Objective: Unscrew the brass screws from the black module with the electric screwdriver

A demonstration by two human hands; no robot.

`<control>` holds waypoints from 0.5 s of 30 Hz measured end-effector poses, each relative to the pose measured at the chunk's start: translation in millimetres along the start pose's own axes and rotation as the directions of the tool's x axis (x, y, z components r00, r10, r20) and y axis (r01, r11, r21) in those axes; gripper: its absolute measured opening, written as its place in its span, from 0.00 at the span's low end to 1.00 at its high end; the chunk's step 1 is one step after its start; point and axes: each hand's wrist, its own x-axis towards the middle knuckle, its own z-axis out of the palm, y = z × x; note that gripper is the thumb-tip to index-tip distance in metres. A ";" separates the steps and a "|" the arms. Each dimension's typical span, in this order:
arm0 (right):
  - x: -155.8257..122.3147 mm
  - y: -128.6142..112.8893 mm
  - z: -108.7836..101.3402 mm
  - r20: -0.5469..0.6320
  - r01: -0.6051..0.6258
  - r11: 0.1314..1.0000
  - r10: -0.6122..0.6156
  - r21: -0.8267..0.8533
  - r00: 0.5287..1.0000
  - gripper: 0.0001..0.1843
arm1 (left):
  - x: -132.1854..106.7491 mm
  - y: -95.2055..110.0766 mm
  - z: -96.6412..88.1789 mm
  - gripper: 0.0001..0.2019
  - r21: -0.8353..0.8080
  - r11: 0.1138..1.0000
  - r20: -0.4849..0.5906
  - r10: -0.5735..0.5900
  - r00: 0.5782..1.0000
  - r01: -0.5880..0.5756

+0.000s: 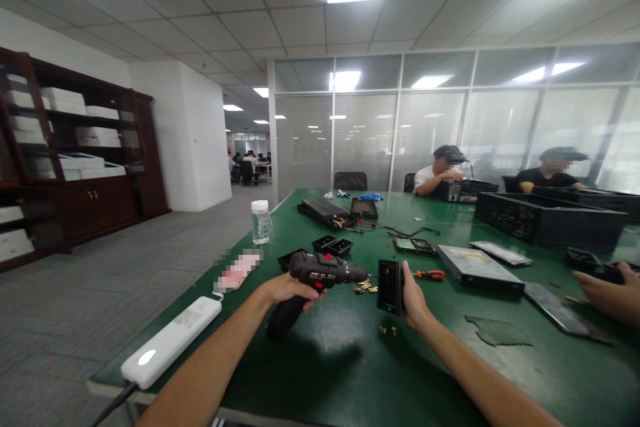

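Observation:
My left hand (295,289) is wrapped round the handle of a black cordless drill (320,270) with red details. Its chuck points right, and the bit's tip meets or nearly meets a small black rectangular box (390,288); I cannot tell whether they touch. That box stands tilted up in my right hand (414,295), its hollow side partly facing the drill. Under the bit lie several brass-coloured metal pieces (366,286) on the green table (320,373). A few small screws (389,330) lie below the box. Behind the drill are more black boxes (333,245).
An orange-handled screwdriver (431,275) and a silver disc drive (477,269) lie to the right. A white power strip (173,340) and a clear bottle (261,221) line the left edge. Another person's hand (613,293) reaches in at far right. Two people sit behind computer cases (550,217).

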 end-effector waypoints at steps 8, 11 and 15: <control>-2.4 -2.0 0.9 -0.005 -0.005 1.000 0.005 -0.004 1.000 0.27 | -0.3 0.9 1.4 0.17 0.022 0.999 0.009 0.032 0.999 -0.032; -1.9 -1.8 0.5 -0.008 -0.008 1.000 0.008 -0.002 1.000 0.27 | -0.2 1.8 2.4 0.17 0.017 0.999 0.012 0.029 0.999 -0.030; -0.2 -0.8 -0.3 0.008 -0.010 1.000 0.010 -0.006 1.000 0.26 | -0.5 3.1 3.5 0.17 0.010 1.000 0.017 0.022 1.000 -0.022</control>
